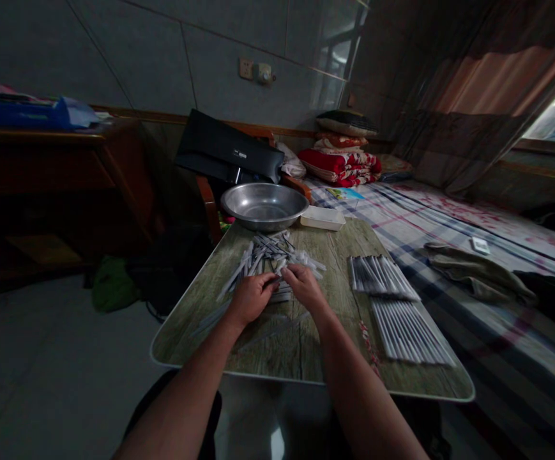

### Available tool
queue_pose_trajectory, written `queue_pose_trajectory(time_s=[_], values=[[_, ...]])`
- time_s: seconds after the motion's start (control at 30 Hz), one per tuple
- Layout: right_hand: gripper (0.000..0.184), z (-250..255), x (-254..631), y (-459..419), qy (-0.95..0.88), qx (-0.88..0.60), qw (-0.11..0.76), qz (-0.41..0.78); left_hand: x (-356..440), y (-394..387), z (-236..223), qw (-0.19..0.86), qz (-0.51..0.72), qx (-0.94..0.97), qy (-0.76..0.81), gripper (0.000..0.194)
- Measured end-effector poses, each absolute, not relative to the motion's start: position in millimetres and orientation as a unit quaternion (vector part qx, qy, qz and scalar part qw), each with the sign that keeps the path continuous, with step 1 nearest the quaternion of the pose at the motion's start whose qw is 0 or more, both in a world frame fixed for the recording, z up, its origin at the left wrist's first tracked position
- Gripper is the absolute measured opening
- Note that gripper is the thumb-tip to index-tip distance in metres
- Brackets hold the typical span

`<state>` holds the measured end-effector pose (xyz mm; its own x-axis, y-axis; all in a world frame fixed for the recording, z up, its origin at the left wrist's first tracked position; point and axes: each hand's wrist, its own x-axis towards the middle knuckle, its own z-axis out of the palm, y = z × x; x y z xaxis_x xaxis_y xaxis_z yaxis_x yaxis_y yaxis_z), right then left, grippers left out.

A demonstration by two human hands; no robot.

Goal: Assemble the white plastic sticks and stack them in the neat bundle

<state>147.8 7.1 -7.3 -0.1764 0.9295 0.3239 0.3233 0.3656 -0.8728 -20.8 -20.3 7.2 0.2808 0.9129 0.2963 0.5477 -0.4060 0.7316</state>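
Note:
My left hand (253, 297) and my right hand (304, 285) are close together over the near side of a loose heap of slim pale sticks (246, 267). Thumb and fingers of each are pinched together on what looks like one of these sticks, mostly hidden by the fingers. The heap's sticks point in various directions, and some show dark, thin parts among them. Over on the right, similar sticks lie side by side in two neat groups, an upper bundle (380, 276) with dark ends and a lower row (411, 332).
Under it all is a wood-patterned table (306, 358) with a pale rim. At its far end are a wide metal basin (265, 207) and a shallow white tray (322, 218). A red-and-white strip (368, 345) lies near the rows. A bed (449, 255) adjoins on the right.

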Motion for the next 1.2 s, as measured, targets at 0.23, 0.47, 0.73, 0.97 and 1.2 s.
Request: queue_pose_trajectory(time_s=[0.23, 0.47, 0.73, 0.97, 1.2], values=[[0.029, -10.9, 149.3, 6.0, -0.610, -0.429, 0.489, 0.452, -13.4, -14.0, 6.0, 0.230, 0.379, 0.767, 0.464, 0.024], [0.023, -13.2, 152.7, 10.8, -0.616, -0.420, 0.479, 0.464, -12.8, -8.4, 5.7, 0.180, 0.377, 0.779, 0.467, 0.024], [0.043, 5.2, 152.3, 4.7, -0.679, -0.521, 0.415, 0.309, -14.8, -7.4, 5.4, 0.195, 0.365, 0.796, 0.442, 0.023], [0.013, 22.6, 165.7, -17.8, -0.641, -0.484, 0.428, 0.415, -10.1, -14.4, 16.7, 0.214, 0.362, 0.798, 0.432, 0.023], [0.020, 34.6, 184.9, -47.0, -0.702, -0.535, 0.353, 0.309, 4.8, -32.0, 18.8, 0.236, 0.372, 0.814, 0.378, 0.023]])
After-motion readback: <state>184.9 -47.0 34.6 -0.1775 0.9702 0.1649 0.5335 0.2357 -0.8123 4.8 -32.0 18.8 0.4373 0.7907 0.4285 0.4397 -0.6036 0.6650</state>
